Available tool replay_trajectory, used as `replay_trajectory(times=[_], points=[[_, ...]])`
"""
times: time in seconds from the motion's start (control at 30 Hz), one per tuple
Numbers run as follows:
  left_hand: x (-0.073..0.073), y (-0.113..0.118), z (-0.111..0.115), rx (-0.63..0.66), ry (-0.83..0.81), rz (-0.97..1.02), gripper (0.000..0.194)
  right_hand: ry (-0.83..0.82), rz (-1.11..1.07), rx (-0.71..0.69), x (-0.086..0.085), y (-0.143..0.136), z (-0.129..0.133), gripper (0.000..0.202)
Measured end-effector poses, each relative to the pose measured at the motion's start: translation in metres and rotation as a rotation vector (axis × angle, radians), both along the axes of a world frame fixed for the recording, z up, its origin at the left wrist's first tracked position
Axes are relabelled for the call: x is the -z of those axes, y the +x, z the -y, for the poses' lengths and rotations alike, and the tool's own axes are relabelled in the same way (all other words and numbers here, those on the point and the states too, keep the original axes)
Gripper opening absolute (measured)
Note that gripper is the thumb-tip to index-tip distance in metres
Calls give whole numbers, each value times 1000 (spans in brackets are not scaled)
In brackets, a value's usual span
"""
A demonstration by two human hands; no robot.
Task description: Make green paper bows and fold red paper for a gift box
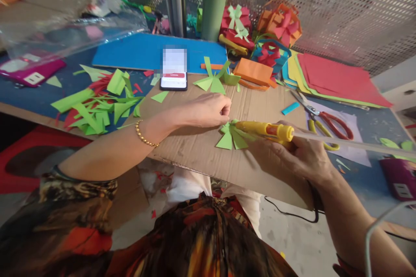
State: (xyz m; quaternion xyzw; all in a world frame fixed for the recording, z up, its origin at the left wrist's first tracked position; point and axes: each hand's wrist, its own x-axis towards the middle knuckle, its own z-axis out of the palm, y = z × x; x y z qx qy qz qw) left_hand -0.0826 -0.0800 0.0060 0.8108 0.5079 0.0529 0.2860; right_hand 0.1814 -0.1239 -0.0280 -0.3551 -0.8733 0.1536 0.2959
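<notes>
A yellow glue gun [264, 130] with a clear glue stick in its back is held in my right hand [303, 153], fingers wrapped round its handle. Its nozzle points left at the middle of a light green paper bow [231, 136] lying on the cardboard sheet [195, 151]. My left hand [211, 109] is curled closed just above and left of this bow; whatever its fingertips pinch is too small to make out. Beyond my left hand, a second green paper bow [212, 81] rests on the cardboard.
A phone [173, 69] lies at the cardboard's back edge, green and red scraps [97, 104] to its left. Behind stand a green bottle [214, 6] and folded paper pieces [281, 21]. To the right are an orange box [253, 71], scissors [334, 124] and red sheets [341, 78].
</notes>
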Motion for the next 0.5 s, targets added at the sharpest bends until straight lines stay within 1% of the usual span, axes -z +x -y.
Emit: replay_trajectory(times=[0.13,0.27,0.37,0.5], points=[[1,1,-1,2,4,8,21,30,12,-4,0,0,0,14],[3,0,-2,-1,8,19,20,17,32,5,0,1,1,17],[5,-2,-2,-2,11,37,18,21,30,-14,0,4,0,19],[6,-3,-2,0,14,31,17,106,22,-20,0,8,-1,18]])
